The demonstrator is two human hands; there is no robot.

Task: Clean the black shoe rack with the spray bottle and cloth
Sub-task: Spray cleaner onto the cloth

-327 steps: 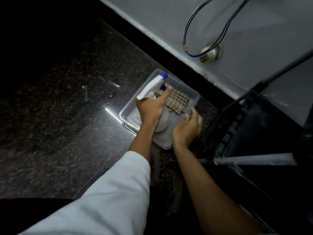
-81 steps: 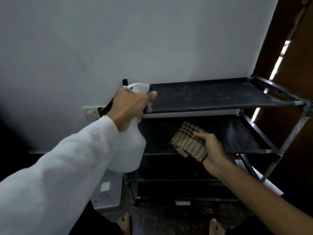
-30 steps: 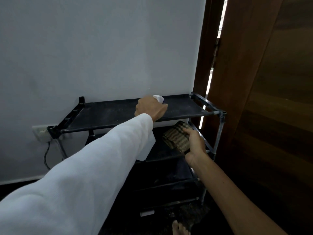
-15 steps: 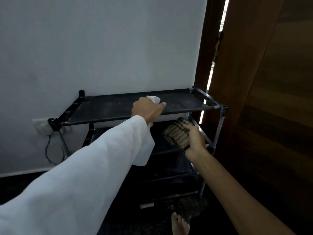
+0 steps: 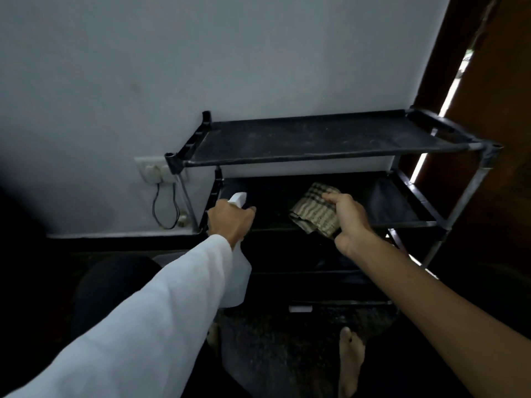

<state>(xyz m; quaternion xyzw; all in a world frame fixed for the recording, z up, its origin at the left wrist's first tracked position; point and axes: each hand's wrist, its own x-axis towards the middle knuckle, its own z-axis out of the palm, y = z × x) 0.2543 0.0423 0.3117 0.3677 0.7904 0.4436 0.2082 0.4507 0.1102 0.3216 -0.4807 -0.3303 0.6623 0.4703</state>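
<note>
The black shoe rack (image 5: 330,160) stands against a white wall, its dusty top shelf level with the upper middle of the view. My left hand (image 5: 230,221) grips the white spray bottle (image 5: 237,280) by its neck, nozzle aimed at the left end of the second shelf. My right hand (image 5: 350,219) holds a folded checked cloth (image 5: 313,212) in front of that same shelf, right of the bottle. The rack's lower shelves are dark and hard to make out.
A wall socket (image 5: 152,172) with a plugged-in cable hangs left of the rack. A brown wooden door (image 5: 494,96) stands to the right with a bright gap along its edge. My bare foot (image 5: 350,360) is on the dark speckled floor below.
My left hand has dropped with the spray bottle from the top shelf to the left end of the second shelf. The view has tilted down and left. The cloth stays in my right hand.
</note>
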